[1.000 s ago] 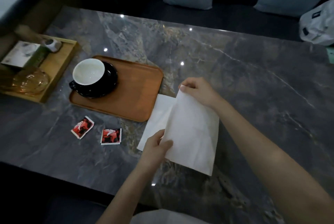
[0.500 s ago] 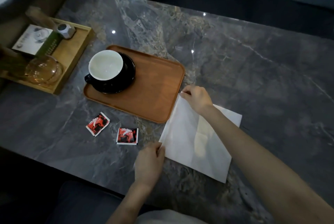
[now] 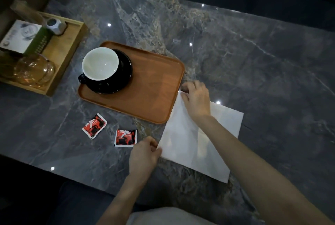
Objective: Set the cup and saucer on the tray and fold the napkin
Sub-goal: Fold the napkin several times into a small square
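A white-lined cup (image 3: 100, 64) stands on a black saucer (image 3: 123, 77) at the left end of the brown wooden tray (image 3: 154, 87). A white napkin (image 3: 184, 145) lies flat on the marble table just right of the tray, folded over with a lower layer showing at its far right. My left hand (image 3: 144, 156) pinches the napkin's near left corner. My right hand (image 3: 196, 99) holds the far left corner beside the tray's edge, fingers curled on the paper.
Two red sachets (image 3: 94, 125) (image 3: 125, 137) lie on the table in front of the tray. A lighter wooden tray (image 3: 63, 52) at the far left holds a glass pot (image 3: 33, 69), a box and a small grey object. Cushions line the far side.
The lifted half of the napkin has been brought over to the left and laid down flat. Both hands came down with it to the left corners.
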